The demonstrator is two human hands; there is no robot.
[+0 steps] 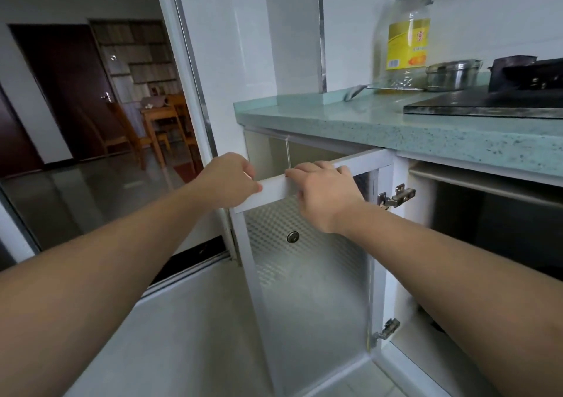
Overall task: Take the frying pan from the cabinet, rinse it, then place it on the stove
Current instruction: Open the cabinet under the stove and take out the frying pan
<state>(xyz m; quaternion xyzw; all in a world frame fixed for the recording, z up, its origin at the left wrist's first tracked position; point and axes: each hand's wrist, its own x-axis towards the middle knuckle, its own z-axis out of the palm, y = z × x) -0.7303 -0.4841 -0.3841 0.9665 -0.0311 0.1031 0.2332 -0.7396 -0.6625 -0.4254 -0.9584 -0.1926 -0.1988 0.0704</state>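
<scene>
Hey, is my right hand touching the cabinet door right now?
Touching. The head view shows the right hand with its fingers curled over the top rail of the open cabinet door.

An oil bottle (403, 40) stands left of a pot (452, 73) on the counter (335, 113).

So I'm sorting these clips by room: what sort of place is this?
Most likely a home kitchen: a stove on the green countertop, a big cooking-oil bottle by the wall, and an open cabinet door below.
</scene>
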